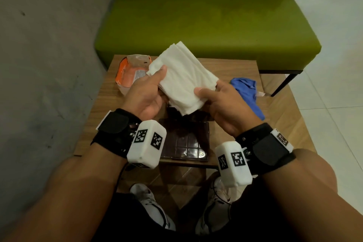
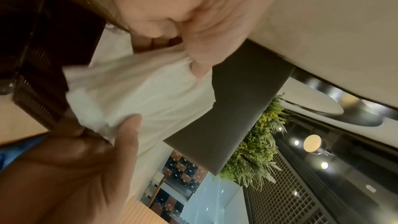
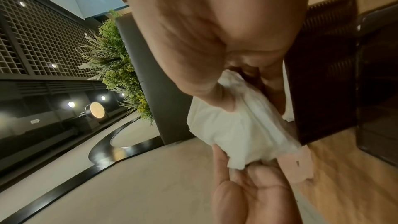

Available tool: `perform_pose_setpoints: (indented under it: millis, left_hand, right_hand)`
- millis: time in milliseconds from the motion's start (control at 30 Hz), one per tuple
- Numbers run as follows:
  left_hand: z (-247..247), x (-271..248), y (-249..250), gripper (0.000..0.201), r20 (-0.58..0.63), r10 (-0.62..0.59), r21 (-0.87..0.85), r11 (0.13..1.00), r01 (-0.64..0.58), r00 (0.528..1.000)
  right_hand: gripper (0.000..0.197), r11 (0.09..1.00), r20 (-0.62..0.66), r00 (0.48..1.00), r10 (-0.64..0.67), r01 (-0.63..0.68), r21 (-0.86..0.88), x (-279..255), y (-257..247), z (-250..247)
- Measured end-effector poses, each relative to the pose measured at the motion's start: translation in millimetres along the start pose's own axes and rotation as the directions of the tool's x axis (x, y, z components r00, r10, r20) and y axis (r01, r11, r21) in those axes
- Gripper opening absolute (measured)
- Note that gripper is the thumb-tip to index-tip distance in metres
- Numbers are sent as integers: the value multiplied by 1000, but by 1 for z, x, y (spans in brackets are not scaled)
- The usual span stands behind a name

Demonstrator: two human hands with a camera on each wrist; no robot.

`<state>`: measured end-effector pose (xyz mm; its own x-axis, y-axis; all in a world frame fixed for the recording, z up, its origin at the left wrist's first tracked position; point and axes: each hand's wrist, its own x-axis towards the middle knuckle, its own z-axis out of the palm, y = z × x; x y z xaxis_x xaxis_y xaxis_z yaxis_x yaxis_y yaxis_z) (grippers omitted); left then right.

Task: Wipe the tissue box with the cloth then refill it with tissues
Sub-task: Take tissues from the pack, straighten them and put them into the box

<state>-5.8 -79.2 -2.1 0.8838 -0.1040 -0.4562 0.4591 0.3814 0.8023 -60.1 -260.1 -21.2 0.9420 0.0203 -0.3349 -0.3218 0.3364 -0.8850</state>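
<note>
Both hands hold a white stack of tissues (image 1: 182, 76) above the wooden table (image 1: 282, 112). My left hand (image 1: 149, 88) grips its left end with the thumb on top. My right hand (image 1: 218, 96) grips the near right corner, thumb over the edge. The same stack of tissues (image 2: 137, 94) shows in the left wrist view, and the stack of tissues (image 3: 232, 129) in the right wrist view. Below the stack lies the dark brown tissue box (image 1: 186, 141), its far part hidden by the tissues. The blue cloth (image 1: 247, 92) lies crumpled on the table to the right.
An opened orange tissue wrapper (image 1: 131, 72) lies at the table's far left. A green bench (image 1: 206, 25) stands behind the table, and a grey wall (image 1: 49, 55) runs along the left. White tiled floor (image 1: 334, 76) is to the right. My shoes (image 1: 149, 202) are under the table's near edge.
</note>
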Motion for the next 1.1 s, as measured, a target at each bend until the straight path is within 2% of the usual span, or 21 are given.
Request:
perform_pose_setpoints:
  millis: [67,133,167,233,300,367,467,633,700,767,867,933,1100]
  left_hand:
    - [4,-2,-2,19,-45,56,-10,998,-56,997]
    - [7,-3,-6,14,-78,108,49,993,-104,991]
    - [7,-2,-8,13,-86,122,90,989,-114,989]
    - [7,-1,-11,12,-94,128,154,982,-113,987]
    - [10,-2,-14,20,-75,140,189,974,-124,987]
    - [15,-4,-15,29,-54,145,229,965,-129,988]
    - [16,-4,-15,38,-55,117,268,958,-98,992]
    - [12,-1,-17,27,-38,96,340,937,-78,995]
    - [10,1,-18,29,5,113,384,917,-106,994]
    - [9,2,-18,34,39,117,424,897,-122,992]
    - [11,4,-21,42,69,150,442,882,-165,986]
    - [10,4,-21,45,89,159,440,879,-182,983]
    - [3,2,-16,29,83,64,332,939,-88,994]
  right_hand:
    - [46,991,51,996,79,-73,-110,-4,-3,-1]
    - [36,979,48,992,114,-104,-174,-5,-10,-3]
    - [32,976,19,995,98,-92,-199,-3,-14,-2]
    - [37,958,-49,999,21,-34,-285,0,-21,2]
    - [43,945,-40,999,-1,-12,-327,0,-26,12]
    - [41,949,13,999,40,-34,-313,-1,-27,22]
    - [38,966,-10,999,30,-32,-255,-3,-26,25]
    - [34,981,-11,999,36,-37,-189,0,-23,21]
    - [34,990,-4,999,38,-38,-133,3,-26,21]
    - [35,988,-7,999,49,-49,-149,6,-29,22]
    - [32,968,-67,997,25,-41,-247,13,-26,25]
    - [30,967,-131,991,7,-40,-251,17,-23,27]
    - [33,977,-244,970,-5,-47,-206,18,-25,25]
